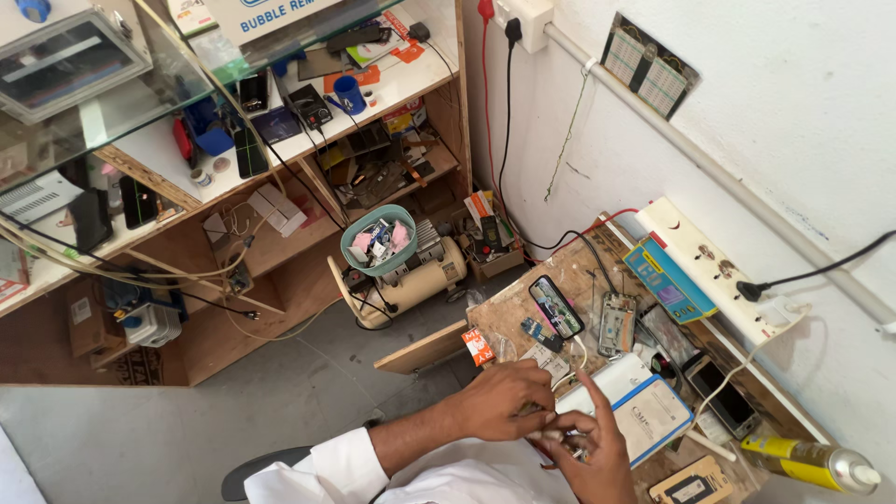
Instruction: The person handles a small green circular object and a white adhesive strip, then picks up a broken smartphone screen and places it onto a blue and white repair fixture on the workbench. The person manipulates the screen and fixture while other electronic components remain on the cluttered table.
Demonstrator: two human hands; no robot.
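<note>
Wooden shelves point(280, 233) crowded with phones and parts fill the left, with a teal basket point(378, 240) on a small compressor point(411, 275) below. On the cluttered tabletop point(509, 313), the left hand point(504, 401) curls its fingers together over a small metallic part point(560, 441), touching it from the left. The right hand point(593, 448) pinches that same part from below, index finger raised. A white box point(644, 411) lies just right of both hands; a yellow spray can point(812, 462) sits farther right.
</note>
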